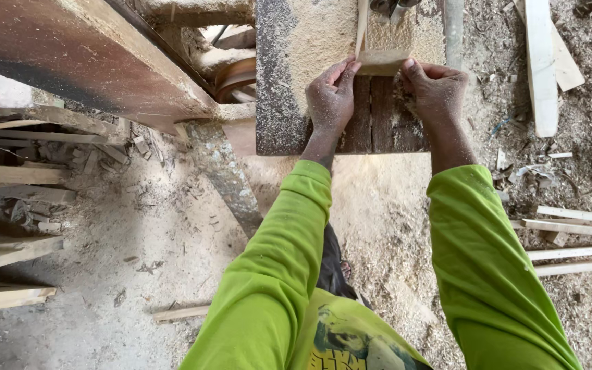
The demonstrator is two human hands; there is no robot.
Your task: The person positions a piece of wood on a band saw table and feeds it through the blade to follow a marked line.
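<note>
The sawdust-covered floor [138,240] fills most of the view, strewn with chips and offcuts. Across the upper left runs a big rust-brown machine housing [83,55], tilted in the frame. Next to it stands the tabletop [289,75], a dark slab coated in pale sawdust, its near part showing bare dark planks between the person's wrists. Long pale wooden slats [573,229] lie on the floor at the right (more of them at the left edge, stacked loosely), and a white board [541,68] lies at the upper right.

Two bright green sleeves [282,274] reach up from the bottom of the frame. The left hand [330,99] and the right hand [437,92] rest dusty on the tabletop, near each other. Between their fingertips sits a small wooden block [381,63], light-coloured, lying flat on the sawdust near the far end of the tabletop. Each grip is pressed against an end of the block, left fingers on its left end, right fingers on its right. A thin upright strip [362,24] rises just beyond the block's left end.
</note>
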